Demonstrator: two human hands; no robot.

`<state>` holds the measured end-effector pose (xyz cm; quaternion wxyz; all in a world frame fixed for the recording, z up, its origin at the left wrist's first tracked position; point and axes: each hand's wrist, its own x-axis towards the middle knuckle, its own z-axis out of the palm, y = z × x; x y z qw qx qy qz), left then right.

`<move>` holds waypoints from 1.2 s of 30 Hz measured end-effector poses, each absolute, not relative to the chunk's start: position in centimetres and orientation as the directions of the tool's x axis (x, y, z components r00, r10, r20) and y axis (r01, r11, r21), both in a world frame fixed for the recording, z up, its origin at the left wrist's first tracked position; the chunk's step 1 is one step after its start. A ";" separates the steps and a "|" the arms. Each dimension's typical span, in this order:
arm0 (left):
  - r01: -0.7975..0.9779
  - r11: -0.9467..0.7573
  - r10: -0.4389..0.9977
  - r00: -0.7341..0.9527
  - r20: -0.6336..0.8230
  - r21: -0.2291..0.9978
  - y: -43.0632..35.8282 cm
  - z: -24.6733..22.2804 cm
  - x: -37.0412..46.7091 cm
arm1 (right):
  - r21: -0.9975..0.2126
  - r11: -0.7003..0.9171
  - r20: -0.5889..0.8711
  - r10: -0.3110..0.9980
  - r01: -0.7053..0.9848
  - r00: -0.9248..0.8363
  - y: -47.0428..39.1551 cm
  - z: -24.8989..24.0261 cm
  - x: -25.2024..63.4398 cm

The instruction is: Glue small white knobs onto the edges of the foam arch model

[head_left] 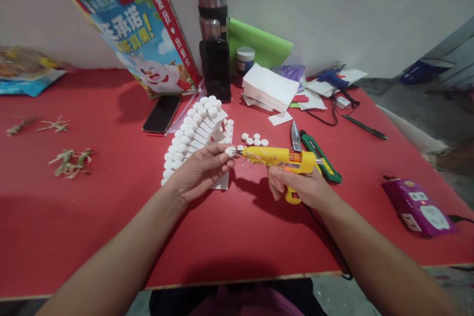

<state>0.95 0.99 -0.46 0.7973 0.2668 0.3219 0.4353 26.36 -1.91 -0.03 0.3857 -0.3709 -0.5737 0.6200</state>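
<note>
The left hand (202, 170), half curled, pinches a white disc (230, 151) between thumb and fingertips at the right edge of the model (196, 131). The right hand (296, 182) is closed around the grip of the yellow glue gun (268, 156), right of the model, its nozzle (238, 151) at the disc. Whether the trigger is squeezed, or any glue is out, I cannot tell.

Best practice here, I judge, is to hold the disc by its rim, with the fingertips well back from the hot nozzle, and give a light squeeze so only a small dab lands mid-face. Steady wrists matter, since the model sits close enough to catch drips. The loose discs (255, 139) just right of the model could be strung with glue too. The cutter (322, 158), farther right of the model, lies close behind the gun, so swing wide of it.
</note>
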 end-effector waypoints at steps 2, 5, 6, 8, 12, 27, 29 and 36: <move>-0.524 0.480 0.865 0.416 -0.281 0.704 1.0 -0.5 0.9 | -0.997 -0.049 -0.019 0.906 -0.061 -0.423 -1.9 0.0 26.3; -0.535 0.480 0.866 0.417 -0.278 0.695 1.0 -0.6 0.9 | -0.997 -0.047 -0.018 0.903 -0.059 -0.429 -2.0 0.0 26.3; -0.541 0.479 0.867 0.416 -0.275 0.691 1.0 -0.6 0.9 | -0.997 -0.045 -0.016 0.902 -0.056 -0.431 -2.0 0.0 26.3; -0.551 0.476 0.869 0.416 -0.269 0.685 1.0 -0.6 1.0 | -0.998 -0.041 -0.018 0.902 -0.044 -0.432 -2.0 0.0 26.4; -0.555 0.469 0.871 0.419 -0.257 0.686 1.0 -0.5 1.0 | -0.998 -0.047 -0.025 0.902 -0.041 -0.431 -2.0 0.0 26.4; -0.529 0.471 0.862 0.447 -0.241 0.705 0.8 -0.4 1.0 | -0.998 -0.049 -0.025 0.905 -0.045 -0.424 -1.8 0.3 26.2; -0.522 0.476 0.859 0.450 -0.246 0.708 0.9 -0.5 0.9 | -0.997 -0.051 -0.026 0.904 -0.049 -0.428 -1.8 0.3 26.3; -0.526 0.476 0.862 0.438 -0.255 0.705 0.9 -0.5 1.0 | -0.998 -0.052 -0.034 0.900 -0.029 -0.434 -1.9 0.4 26.3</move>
